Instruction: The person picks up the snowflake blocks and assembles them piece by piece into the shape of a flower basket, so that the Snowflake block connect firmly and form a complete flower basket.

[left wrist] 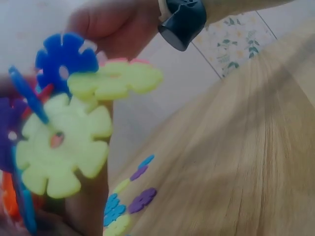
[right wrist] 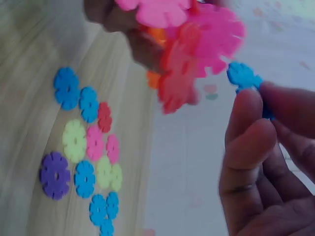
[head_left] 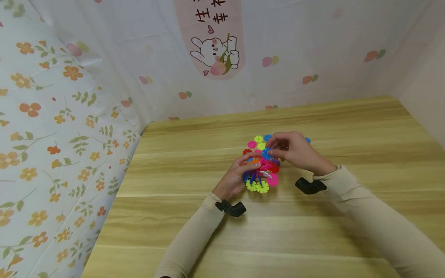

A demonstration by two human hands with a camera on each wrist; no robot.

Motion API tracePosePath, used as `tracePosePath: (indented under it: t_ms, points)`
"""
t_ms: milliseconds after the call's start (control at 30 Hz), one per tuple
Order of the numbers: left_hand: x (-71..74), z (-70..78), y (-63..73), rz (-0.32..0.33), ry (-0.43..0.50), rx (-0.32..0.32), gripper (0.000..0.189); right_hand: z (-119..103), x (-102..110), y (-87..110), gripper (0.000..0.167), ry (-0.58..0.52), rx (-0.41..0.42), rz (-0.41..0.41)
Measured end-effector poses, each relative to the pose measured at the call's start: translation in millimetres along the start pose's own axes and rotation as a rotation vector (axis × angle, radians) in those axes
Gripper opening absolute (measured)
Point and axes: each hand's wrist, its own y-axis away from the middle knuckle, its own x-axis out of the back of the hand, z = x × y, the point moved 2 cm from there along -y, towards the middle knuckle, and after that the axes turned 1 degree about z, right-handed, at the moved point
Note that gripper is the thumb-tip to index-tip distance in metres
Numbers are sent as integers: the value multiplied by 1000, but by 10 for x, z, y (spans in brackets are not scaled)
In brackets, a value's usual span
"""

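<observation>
A cluster of interlocked flower-shaped plastic discs (head_left: 272,180) is held above the table by my left hand (head_left: 232,179). Pink, red, orange, purple, blue and yellow-green pieces make it up. In the left wrist view a yellow-green disc (left wrist: 83,132) faces the camera, with a dark blue disc (left wrist: 81,61) behind it. My right hand (head_left: 297,152) pinches a blue disc (right wrist: 241,74) between thumb and fingers. In the right wrist view this disc is apart from the cluster's red disc (right wrist: 178,78) and pink disc (right wrist: 224,37). Part of the left hand is hidden behind the pieces.
Loose discs lie flat on the wooden table (head_left: 313,239) beyond the hands, among them a purple disc (right wrist: 47,177) and a blue disc (right wrist: 84,187). A patterned cloth (head_left: 139,50) hangs along the table's back and left edges.
</observation>
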Motion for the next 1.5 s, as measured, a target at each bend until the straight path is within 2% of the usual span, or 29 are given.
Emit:
tracePosePath:
  t_ms: [133, 233, 333, 467, 667, 833, 1000, 1167, 1367, 1433, 1500]
  points:
    - [-11, 6, 4, -41, -22, 19, 32, -54, -32, 17, 4, 40, 0, 12]
    - [-29, 12, -1, -75, -19, 20, 34, -73, -3, 41, 4, -4, -28, 59]
    - [-36, 17, 0, -70, -11, 23, 35, -105, 21, 63, 4, -42, -37, 86]
    - [-40, 16, 3, -55, -9, 33, 35, -134, -11, 65, 4, -46, -38, 39]
    - [-43, 16, -10, -60, -18, 31, 40, -133, -32, 87, 3, -83, -29, 55]
    - [-45, 17, -13, -30, -18, 31, 41, -104, -89, 90, 2, -23, 36, 54]
    - [-56, 12, -17, -5, -9, -11, 40, -108, -118, 114, 9, 86, 122, 96]
    - [-65, 27, -6, 17, 12, -23, 42, -95, -148, 113, 13, 63, 151, 93]
    - [-33, 80, 10, -21, -43, 24, 47, -43, -125, 90, 8, -2, 66, -1]
    - [-4, 88, 3, -32, -61, 25, 46, -13, -94, 83, 6, -6, 27, -10]
    - [36, 81, -7, -13, -74, 9, 44, 43, -58, 68, 7, -33, -18, -11]
